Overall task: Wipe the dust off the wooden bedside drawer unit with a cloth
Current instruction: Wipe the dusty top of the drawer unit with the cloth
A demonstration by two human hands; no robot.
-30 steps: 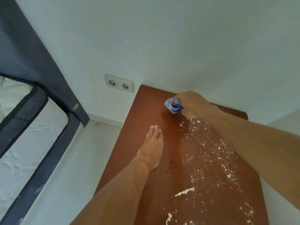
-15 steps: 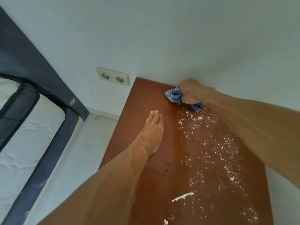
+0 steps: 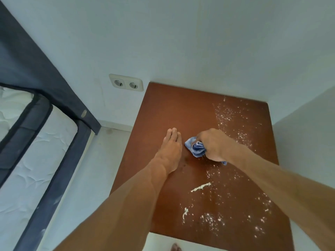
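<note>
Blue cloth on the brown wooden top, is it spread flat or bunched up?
Bunched up: the blue cloth is a crumpled wad gripped by the right hand, with one corner poking out.

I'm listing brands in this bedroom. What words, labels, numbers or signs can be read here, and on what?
No text can be read.
The round metal badge on the dark bed frame: too small to tell.
The double socket, blue cloth and wooden top: no writing visible.

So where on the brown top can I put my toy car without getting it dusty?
The drawer unit's back left part is bare, bordered by the wall, the left hand and the dust. The middle is crowded: both hands and the cloth that the right hand grips. Front right is dusty.
</note>
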